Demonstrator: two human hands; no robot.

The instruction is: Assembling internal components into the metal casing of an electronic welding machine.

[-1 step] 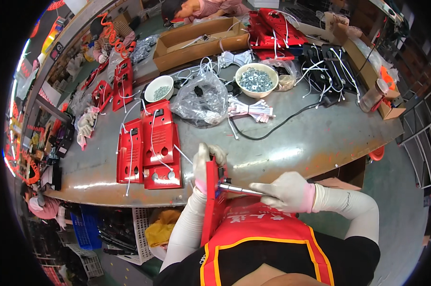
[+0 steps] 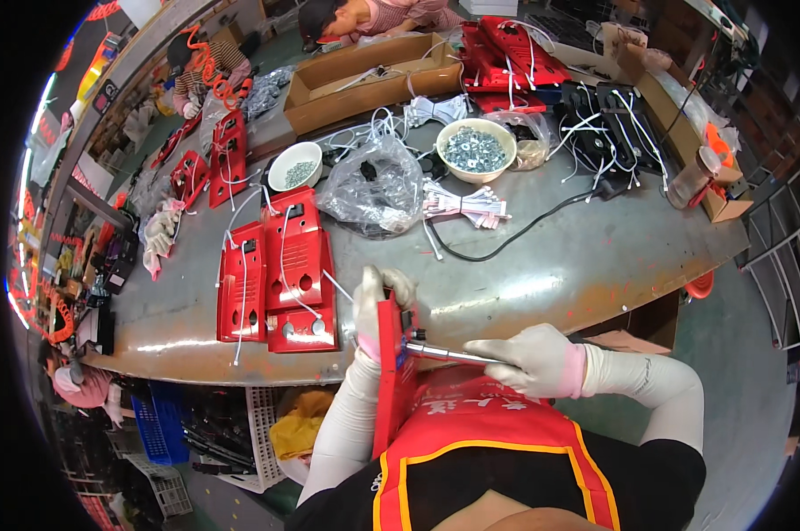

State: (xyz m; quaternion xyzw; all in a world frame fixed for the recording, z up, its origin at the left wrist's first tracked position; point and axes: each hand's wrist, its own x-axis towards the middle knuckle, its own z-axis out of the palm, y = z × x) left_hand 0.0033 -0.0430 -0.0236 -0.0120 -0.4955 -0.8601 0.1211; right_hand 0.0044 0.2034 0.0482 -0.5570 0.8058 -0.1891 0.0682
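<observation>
In white gloves, both my hands work just in front of the table's near edge. My left hand [image 2: 379, 301] is closed around the upper end of a red metal panel [image 2: 389, 403], held upright on its edge against my apron. Small black parts sit on the panel's right-hand face. My right hand [image 2: 534, 361] grips a silver ratchet wrench [image 2: 444, 353], its shaft pointing left. The wrench's far end meets the panel near those black parts; the exact contact is too small to make out.
On the metal table [image 2: 542, 257] lie red panels with white cables [image 2: 301, 257], a bowl of small hardware [image 2: 296, 165], a bowl of washers or nuts [image 2: 476, 149], a clear plastic bag [image 2: 373, 186] and a black cable [image 2: 506, 252]. Behind stands a cardboard box [image 2: 365, 88]. Other people work beyond.
My left hand and the top of the red panel have shifted slightly to the left. The wrench and my right hand have barely moved.
</observation>
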